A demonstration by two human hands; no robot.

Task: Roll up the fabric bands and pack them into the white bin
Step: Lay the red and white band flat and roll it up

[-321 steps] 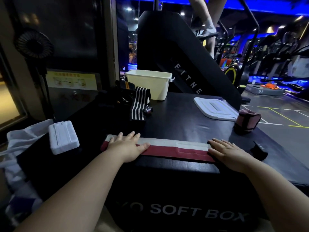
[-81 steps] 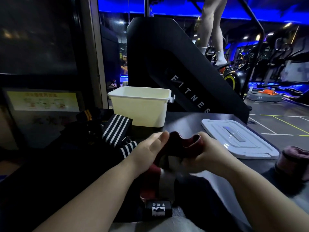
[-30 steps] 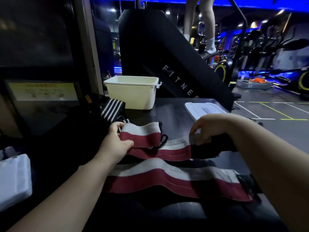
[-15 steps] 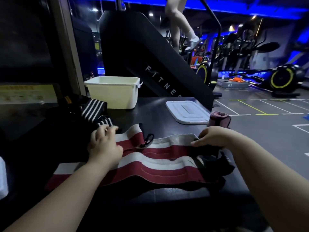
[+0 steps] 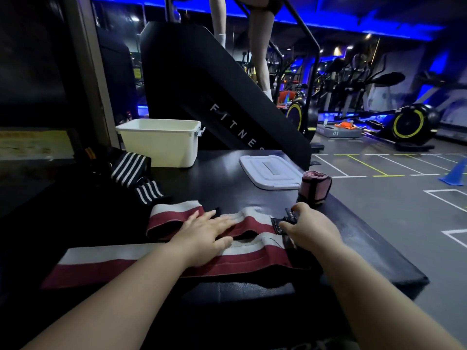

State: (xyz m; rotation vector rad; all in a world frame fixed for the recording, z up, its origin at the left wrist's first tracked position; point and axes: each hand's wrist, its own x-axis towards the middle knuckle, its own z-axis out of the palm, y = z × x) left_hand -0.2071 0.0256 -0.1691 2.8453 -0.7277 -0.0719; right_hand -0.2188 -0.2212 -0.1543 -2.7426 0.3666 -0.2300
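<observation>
A long red-and-white fabric band (image 5: pixel 106 261) lies folded back on itself across the black soft box (image 5: pixel 366 248). My left hand (image 5: pixel 204 232) rests flat on the band's middle with fingers spread. My right hand (image 5: pixel 307 226) pinches the band's black strap end at the fold on the right. A rolled pink band (image 5: pixel 316 184) stands upright just beyond my right hand. A black band with white stripes (image 5: pixel 131 170) lies heaped at the left. The white bin (image 5: pixel 159 145) stands open at the back of the box.
The bin's white lid (image 5: pixel 267 170) lies flat right of the bin. Behind the box rises a black stair machine (image 5: pixel 202 92) with a person's legs on it. To the right is open gym floor with a blue cone (image 5: pixel 454 173) and exercise bikes.
My left hand has slid right and flattened on the band's upper layer. My right hand has taken hold of the black strap end. The camera view has dropped and shifted slightly.
</observation>
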